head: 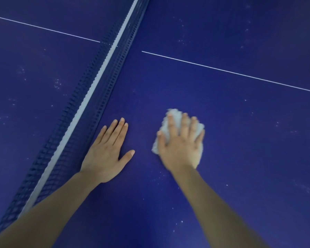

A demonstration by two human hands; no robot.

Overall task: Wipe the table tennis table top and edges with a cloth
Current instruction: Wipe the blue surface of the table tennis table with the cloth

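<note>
Under the right grip (181, 140), spread flat and pressing the white cloth (170, 120), the blue surface (240, 140) is being wiped near the net (89, 97), while the left grip (106, 151) is resting released, and the speckled area beyond likely needs the next pass.

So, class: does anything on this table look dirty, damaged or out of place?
Pale specks dot the blue table top, on both sides of the net. Nothing looks damaged. The right hand presses a white cloth flat.

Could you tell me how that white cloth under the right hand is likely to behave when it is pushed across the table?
The cloth looks soft and crumpled, so it will probably bunch and fold rather than slide stiffly. It seems light, and the right hand presses it flat with spread fingers, which likely keeps it moving. The table looks smooth, so it should glide easily.
</note>
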